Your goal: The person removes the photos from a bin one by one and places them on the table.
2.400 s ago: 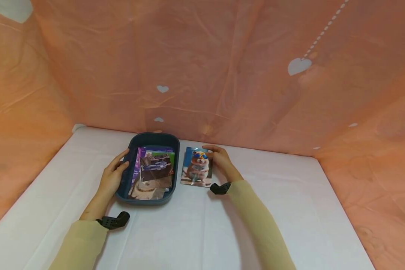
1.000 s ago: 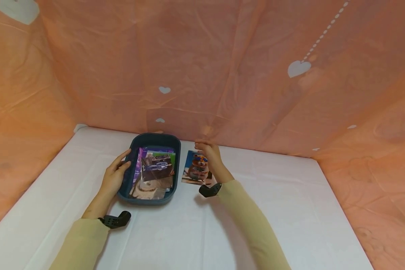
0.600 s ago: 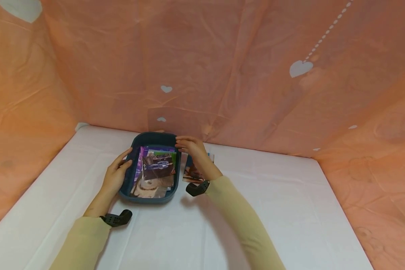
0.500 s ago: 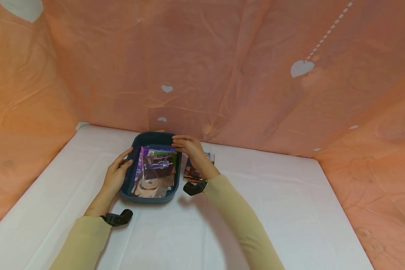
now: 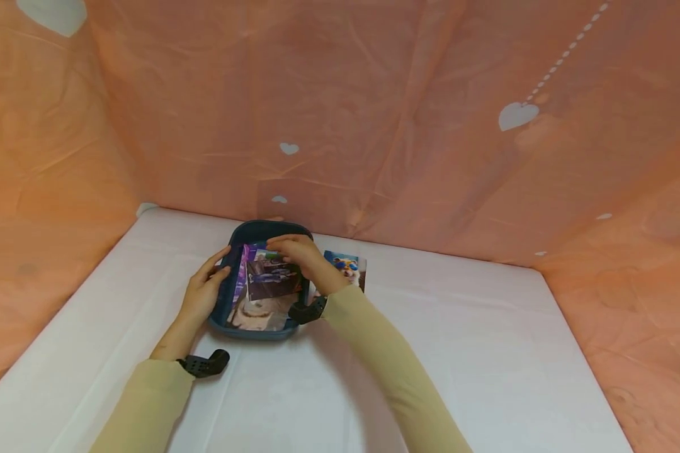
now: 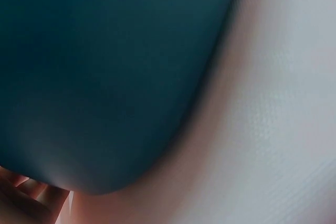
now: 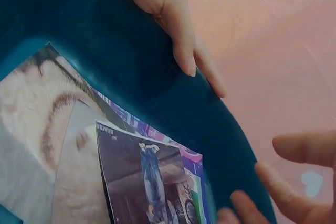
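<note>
In the head view, my left hand (image 5: 203,296) grips the left wall of a dark blue-green plastic tub (image 5: 249,335). The right wrist view shows its thumb inside the rim and a finger along the outside. My right hand (image 5: 306,257) reaches over the tub's right rim, fingers spread apart and holding nothing. Below it lies a pile of glossy picture cards, a dark card with a blue figure (image 5: 272,283) on top and an animal-face card (image 5: 257,314) beneath. A hamster card (image 5: 341,259) lies on the table right of the tub, partly hidden by my right forearm.
A white cloth (image 5: 459,327) covers the table. Orange sheeting (image 5: 385,126) with white hearts rises behind it and at both sides, close to the tub's back end. Black wrist cameras (image 5: 204,365) are strapped on both wrists.
My right hand has left the hamster card and moved left over the tub. The card stays on the table. My left hand keeps its hold on the tub.
</note>
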The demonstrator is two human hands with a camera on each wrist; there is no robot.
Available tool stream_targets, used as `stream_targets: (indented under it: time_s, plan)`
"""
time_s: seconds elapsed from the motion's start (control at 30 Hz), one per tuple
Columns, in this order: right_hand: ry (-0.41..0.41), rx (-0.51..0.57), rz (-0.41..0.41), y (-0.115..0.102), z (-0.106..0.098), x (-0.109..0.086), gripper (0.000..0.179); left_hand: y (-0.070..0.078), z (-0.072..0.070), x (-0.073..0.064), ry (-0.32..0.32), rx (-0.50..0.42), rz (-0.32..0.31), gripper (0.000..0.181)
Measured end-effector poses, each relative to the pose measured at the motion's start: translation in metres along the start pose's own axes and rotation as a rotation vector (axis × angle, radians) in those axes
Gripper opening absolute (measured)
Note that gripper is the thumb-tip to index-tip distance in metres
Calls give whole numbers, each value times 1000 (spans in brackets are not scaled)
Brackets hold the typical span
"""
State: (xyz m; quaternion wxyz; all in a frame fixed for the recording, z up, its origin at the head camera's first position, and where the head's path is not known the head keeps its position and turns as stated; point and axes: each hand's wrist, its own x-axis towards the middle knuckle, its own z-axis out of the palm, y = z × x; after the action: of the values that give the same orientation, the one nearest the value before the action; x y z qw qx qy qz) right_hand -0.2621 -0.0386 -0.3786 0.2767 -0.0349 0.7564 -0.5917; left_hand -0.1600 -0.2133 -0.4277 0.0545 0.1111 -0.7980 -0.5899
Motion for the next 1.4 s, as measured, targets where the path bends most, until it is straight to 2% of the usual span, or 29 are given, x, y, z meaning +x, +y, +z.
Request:
stream_targets:
  time_s: [0.17,0.33,0.53,0.73,0.9,1.2,1.4]
  plan:
    - [2,-120,7,1,4,-2,37,0,0,0,2,-14,0,46]
    - [5,-88,3,5,7,-3,43,0,0,0,-1,-7,4,46]
    - [26,-111,36,8,11,-3,49,-1,1,1,-4,8,13,46]
    - [27,-132,39,8,14,-2,44,0,0,0,8,8,22,46]
    - [4,-149,44,9,15,-2,40,0,-1,0,-3,-5,16,46]
    - [-76,-168,106,13,17,-1,35,-1,1,1,-7,-8,14,47]
    - [-78,-256,127,10,20,-4,37,-1,1,1,2,-5,17,46]
